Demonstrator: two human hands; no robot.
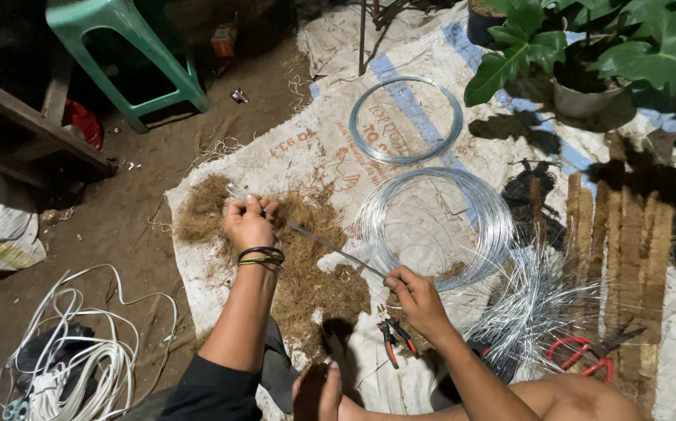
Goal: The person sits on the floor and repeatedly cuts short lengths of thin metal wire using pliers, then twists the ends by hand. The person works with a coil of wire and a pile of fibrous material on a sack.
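Left hand [249,224] pinched shut on one end of a wire bundle [318,238], fingers curled tight around it. Right hand [418,300] holds the other end, thumb and fingertips closed on it. The bundle runs straight between both grips, tilted down from left to right, hanging just above the fibre pile [307,273] (brown, coconut-husk look), which lies spread on the white sack [307,148] on the dirt floor.

Black and yellow bands [261,256] on my left wrist.

Around the hands:
- pliers [395,337] with red-black handles, on the sack just below my right hand
- big wire coil [435,226] just beside my right hand, smaller coil [405,119] farther up the sack
- loose cut wires [533,304] fanned out to the right
- red scissors [587,355] near the cut wires
- fibre-wrapped stakes [626,249] lined up at the right edge
- potted plant [579,54] top right, green plastic stool [131,54] top left
- white cord bundle [81,359] on the floor, bottom left, well apart
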